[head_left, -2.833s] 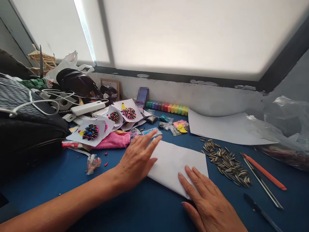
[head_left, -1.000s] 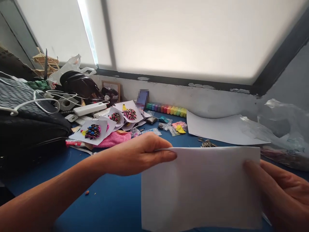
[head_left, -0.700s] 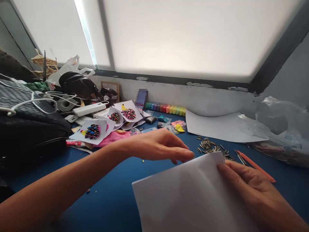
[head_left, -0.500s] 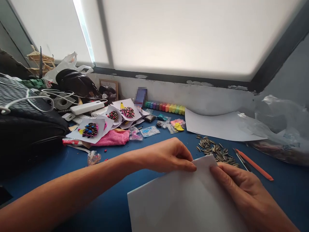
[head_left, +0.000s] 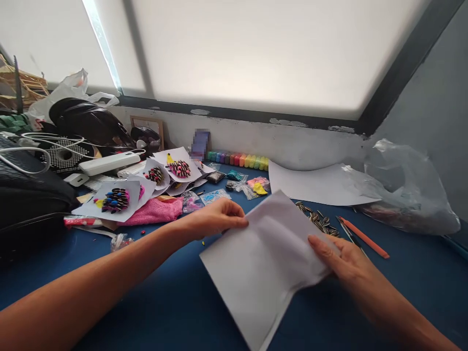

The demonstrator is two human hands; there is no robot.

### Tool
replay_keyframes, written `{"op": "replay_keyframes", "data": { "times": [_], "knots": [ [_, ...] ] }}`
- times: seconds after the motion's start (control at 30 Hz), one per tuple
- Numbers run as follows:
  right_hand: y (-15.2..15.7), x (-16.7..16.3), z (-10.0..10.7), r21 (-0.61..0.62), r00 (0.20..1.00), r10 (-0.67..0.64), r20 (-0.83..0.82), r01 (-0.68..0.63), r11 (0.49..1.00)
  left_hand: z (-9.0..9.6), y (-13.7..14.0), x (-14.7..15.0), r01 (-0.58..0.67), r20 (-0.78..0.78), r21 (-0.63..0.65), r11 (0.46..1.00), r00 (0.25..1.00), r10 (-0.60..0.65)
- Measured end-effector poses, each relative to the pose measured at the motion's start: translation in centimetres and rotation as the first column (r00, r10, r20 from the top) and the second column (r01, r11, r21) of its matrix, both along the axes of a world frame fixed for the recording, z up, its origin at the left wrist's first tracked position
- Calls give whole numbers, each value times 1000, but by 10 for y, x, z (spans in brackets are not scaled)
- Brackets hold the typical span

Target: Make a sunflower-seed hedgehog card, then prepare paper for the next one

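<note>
A folded sheet of white paper [head_left: 259, 248] is held up over the blue table, tilted and slightly bent. My left hand [head_left: 221, 214] pinches its upper left edge between thumb and fingers. On the right edge my right hand [head_left: 338, 253] grips it, thumb on top and the fingers mostly hidden behind. Just beyond the paper lies a pile of striped sunflower seeds [head_left: 320, 219], partly covered by it. An orange pen-like tool [head_left: 365, 237] and a slim dark craft knife or pen [head_left: 351, 234] rest beside my right hand.
Papers bearing seed-and-clay figures [head_left: 115, 199] lie at the left near a pink cloth [head_left: 153, 212]. Small bags of coloured clay [head_left: 215, 196] and a row of coloured clay blocks [head_left: 241, 160] stand behind. White sheets [head_left: 310, 183] and a plastic bag [head_left: 409, 195] sit at back right.
The paper has swung round and shifted left, so its lower edge now shows. My left hand has slid left along its edge; my right hand still holds the right side. The view has turned slightly right.
</note>
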State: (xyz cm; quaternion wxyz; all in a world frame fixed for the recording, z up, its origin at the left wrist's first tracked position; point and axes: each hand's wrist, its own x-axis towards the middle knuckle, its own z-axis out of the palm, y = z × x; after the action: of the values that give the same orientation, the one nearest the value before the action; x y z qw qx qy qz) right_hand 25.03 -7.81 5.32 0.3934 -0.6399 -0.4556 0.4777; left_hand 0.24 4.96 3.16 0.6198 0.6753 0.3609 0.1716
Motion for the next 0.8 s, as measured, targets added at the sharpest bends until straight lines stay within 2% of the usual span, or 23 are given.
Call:
{"op": "replay_keyframes", "data": {
  "times": [0.07,0.13,0.27,0.4,0.5,0.6,0.67,0.73,0.8],
  "knots": [
    [2,1,-2,29,998,-59,2,59,998,-1,2,1,-123,74,-51,991,989,127],
    [3,2,-6,48,994,-109,0,109,993,-3,-1,4,-187,114,-92,978,974,197],
    [2,0,-17,45,996,-33,88,29,999,-5,-10,10,-200,159,-150,968,962,223],
    [1,-2,-13,73,1000,27,11,-27,997,0,-8,7,-122,304,-157,980,938,165],
    [1,-2,-4,12,988,150,-29,-150,989,7,-1,-2,-100,385,-100,990,914,132],
    [0,-1,0,-75,969,245,-19,-246,966,13,5,-9,-22,322,-71,997,946,44],
    [0,2,-3,-108,979,203,-9,-203,973,14,8,-12,18,241,-39,999,971,-8],
    [2,6,-7,-118,993,118,20,-114,986,12,10,-12,-80,193,-21,997,978,82],
    [5,8,-12,-87,996,38,84,-31,996,9,12,-11,-257,176,-18,966,950,256]
  ]
}}
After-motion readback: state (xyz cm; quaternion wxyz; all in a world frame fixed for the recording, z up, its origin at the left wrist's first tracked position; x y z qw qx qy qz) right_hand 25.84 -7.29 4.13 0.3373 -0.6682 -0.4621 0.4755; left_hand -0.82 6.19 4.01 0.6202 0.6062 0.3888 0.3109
